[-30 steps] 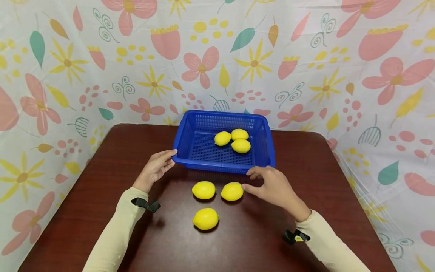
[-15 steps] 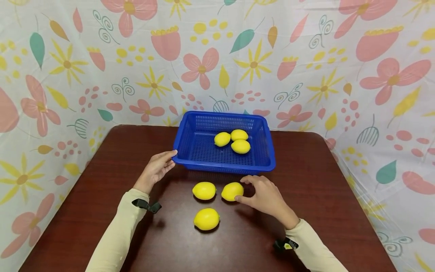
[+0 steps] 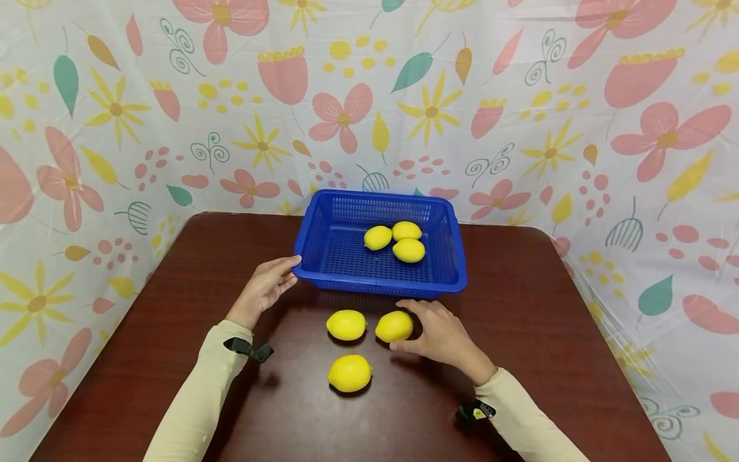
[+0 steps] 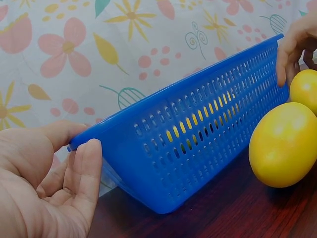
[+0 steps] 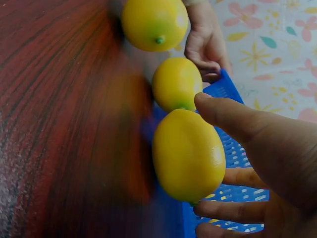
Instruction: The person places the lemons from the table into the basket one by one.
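Note:
My left hand (image 3: 264, 290) pinches the near left corner of a blue plastic basket (image 3: 381, 284), thumb on top of the rim and fingers below it, as the left wrist view shows. My right hand (image 3: 446, 333) is spread around the right-hand lemon (image 3: 392, 326) on the table, thumb on its near side and fingers on its far side. In the right wrist view this lemon (image 5: 188, 156) lies between the thumb and the parted fingers. Another lemon (image 3: 346, 325) sits just to its left, and a third lemon (image 3: 349, 373) lies nearer to me.
Inside the basket, three lemons (image 3: 408, 250) lie together toward the right. The dark red-brown wooden table (image 3: 231, 237) ends at a flower-printed cloth (image 3: 340, 58) behind the basket. A black strap (image 3: 248, 348) is on the left wrist.
My right hand has moved from the basket's near right rim down and left, to around the right-hand lemon. The left hand still holds the basket corner; the lemons stay in place.

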Available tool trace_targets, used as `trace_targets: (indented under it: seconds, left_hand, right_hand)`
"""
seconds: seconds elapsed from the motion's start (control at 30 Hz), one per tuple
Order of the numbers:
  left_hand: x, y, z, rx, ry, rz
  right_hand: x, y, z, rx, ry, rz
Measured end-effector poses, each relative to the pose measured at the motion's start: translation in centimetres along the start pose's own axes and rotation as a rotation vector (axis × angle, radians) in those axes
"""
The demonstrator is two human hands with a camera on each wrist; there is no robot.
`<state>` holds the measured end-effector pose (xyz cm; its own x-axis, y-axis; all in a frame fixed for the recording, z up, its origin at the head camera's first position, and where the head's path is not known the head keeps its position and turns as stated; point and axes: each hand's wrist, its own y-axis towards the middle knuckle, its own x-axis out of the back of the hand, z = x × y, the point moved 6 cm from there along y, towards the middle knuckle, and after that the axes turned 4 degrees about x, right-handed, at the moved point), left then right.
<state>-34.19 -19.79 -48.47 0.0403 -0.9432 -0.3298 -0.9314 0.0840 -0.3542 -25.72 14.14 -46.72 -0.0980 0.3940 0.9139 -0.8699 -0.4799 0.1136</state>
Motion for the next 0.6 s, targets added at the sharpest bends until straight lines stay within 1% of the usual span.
trace_targets:
  seconds: [0.13, 0.2, 0.37, 0.43, 0.6]
  left_hand:
    - [-0.21, -0.20, -0.06, -0.026, 0.001, 0.027]
    - [-0.22, -0.21, -0.03, -0.029, 0.006, 0.026]
    - [0.17, 0.20, 0.25, 0.007, 0.022, -0.026]
    - [0.31, 0.38, 0.35, 0.022, 0.017, -0.035]
    - [0.39, 0.50, 0.31, 0.036, 0.005, -0.029]
  right_hand:
    - [-0.34, 0.14, -0.04, 0.020, -0.013, -0.006]
    - [-0.50, 0.19, 0.00, 0.035, -0.021, -0.014]
    - [-0.67, 0.28, 0.19, 0.068, -0.032, -0.045]
    - [-0.69, 0.29, 0.24, 0.075, -0.034, -0.055]
    - [-0.76, 0.24, 0.17, 0.080, -0.028, -0.074]
